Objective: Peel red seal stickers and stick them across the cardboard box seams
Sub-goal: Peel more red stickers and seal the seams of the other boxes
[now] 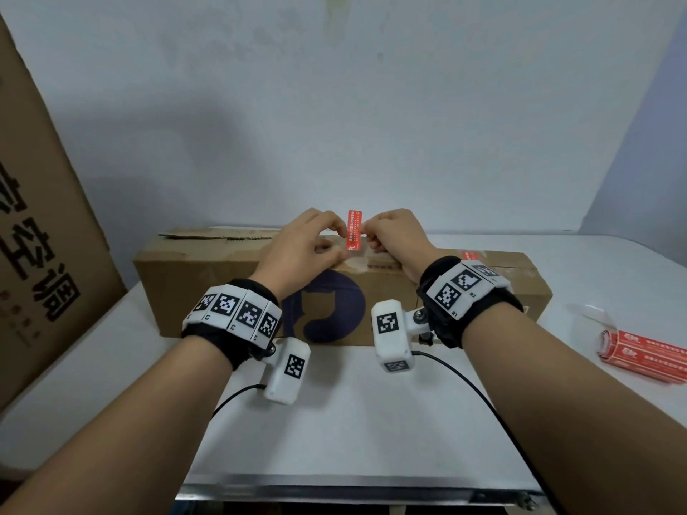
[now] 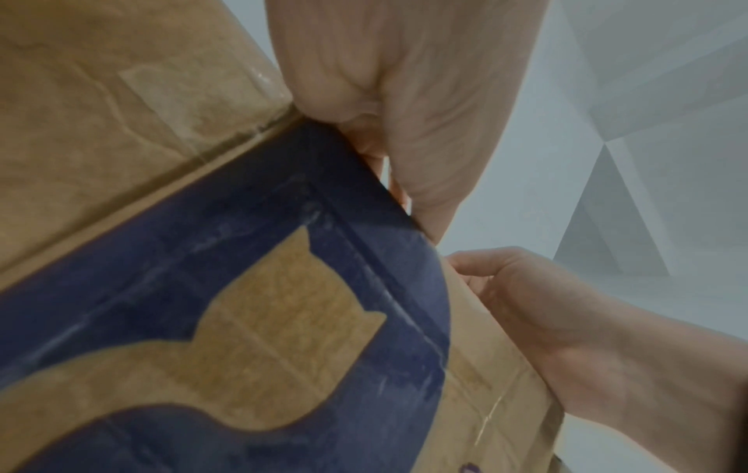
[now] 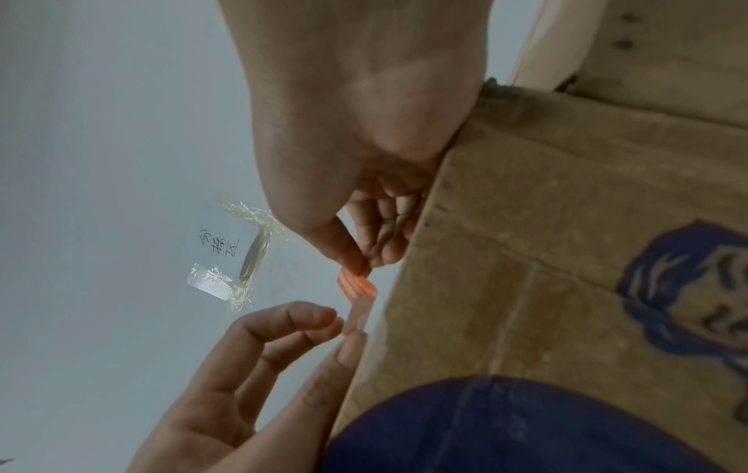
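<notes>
Standing upright above the top of the cardboard box (image 1: 230, 288), a red seal sticker (image 1: 353, 230) is held between both hands, its lower end down at the box's top surface near the front edge. The right hand (image 1: 396, 239) pinches the sticker's right edge between thumb and forefinger (the right wrist view shows that thumb tip pressed on the red strip), with its other fingers curled in toward the palm. The left hand (image 1: 310, 241) has its thumb and forefinger arched toward the sticker's left edge; in the right wrist view its thumb tip touches the lower, pale end of the strip, so it pinches or steadies that end, the remaining fingers loosely bent. Both wrists are bent slightly down, forearms reaching forward side by side over the white table (image 1: 334, 421), each wearing a black band with marker tiles. The box lies lengthwise across the table, a dark blue cat logo (image 1: 327, 310) on its front face. Another red sticker (image 1: 469, 254) already lies on the box top to the right. A roll of red stickers (image 1: 643, 353) rests on the table, well to the right. A large carton (image 1: 41, 232) leans at the left.
</notes>
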